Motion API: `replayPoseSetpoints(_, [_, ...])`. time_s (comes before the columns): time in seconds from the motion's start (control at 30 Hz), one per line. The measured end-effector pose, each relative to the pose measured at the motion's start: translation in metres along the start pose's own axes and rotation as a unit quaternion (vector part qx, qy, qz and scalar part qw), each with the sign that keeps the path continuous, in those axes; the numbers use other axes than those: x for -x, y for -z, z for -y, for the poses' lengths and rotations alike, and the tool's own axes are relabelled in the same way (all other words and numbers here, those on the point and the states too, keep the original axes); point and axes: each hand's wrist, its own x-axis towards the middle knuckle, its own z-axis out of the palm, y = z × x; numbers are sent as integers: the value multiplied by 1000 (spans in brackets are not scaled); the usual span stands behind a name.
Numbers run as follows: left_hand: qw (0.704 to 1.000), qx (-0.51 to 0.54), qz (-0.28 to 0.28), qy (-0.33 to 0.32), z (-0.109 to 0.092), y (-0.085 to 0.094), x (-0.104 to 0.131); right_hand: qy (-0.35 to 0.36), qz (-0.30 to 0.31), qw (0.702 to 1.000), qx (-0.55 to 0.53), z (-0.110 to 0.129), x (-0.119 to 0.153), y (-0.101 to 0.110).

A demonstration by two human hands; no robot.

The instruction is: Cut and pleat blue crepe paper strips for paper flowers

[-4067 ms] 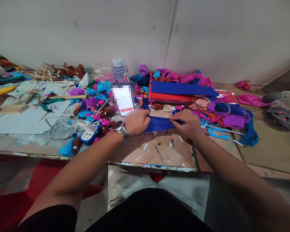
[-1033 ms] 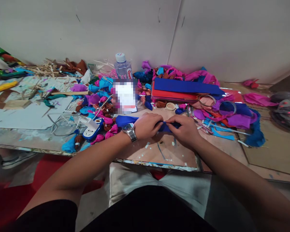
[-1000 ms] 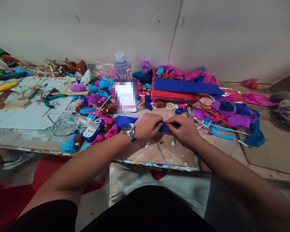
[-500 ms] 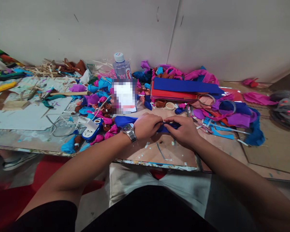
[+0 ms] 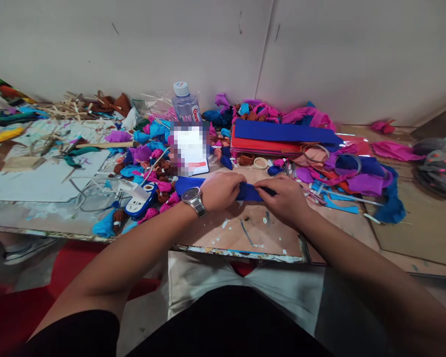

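Observation:
Both of my hands pinch the upper edge of a dark blue crepe paper strip (image 5: pixel 250 192) over the near part of the table. My left hand (image 5: pixel 223 191), with a metal watch (image 5: pixel 194 201) at its wrist, has its fingers closed on the strip; the strip's other end shows beyond that wrist. Thumb and fingers of my right hand (image 5: pixel 283 197) are closed on the same strip a short way to the right. Between the hands a stretch of the paper lies flat and visible. What is under the fingers is hidden.
Behind the hands are a phone (image 5: pixel 191 148), a water bottle (image 5: pixel 186 103) and a stack of blue and red paper (image 5: pixel 286 134). A power strip (image 5: pixel 141 199) with a cable sits to the left among crumpled paper pieces. Tape rings (image 5: pixel 348 164) lie at the right.
My hands have drawn slightly apart, and more of the blue strip shows between them, spread flatter than before. The view has shifted a little.

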Motion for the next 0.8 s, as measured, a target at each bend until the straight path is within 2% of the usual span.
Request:
replayPoseSetpoints(0.37, [997, -48, 6, 64, 11, 14, -3, 17, -54, 998, -33, -11, 0, 5])
replayPoseSetpoints(0.57, [993, -79, 8, 83, 20, 19, -3, 26, -111, 993, 6, -16, -3, 10])
replayPoseSetpoints(0.8, [988, -125, 19, 91, 26, 23, -2, 3, -97, 995, 20, -20, -4, 12])
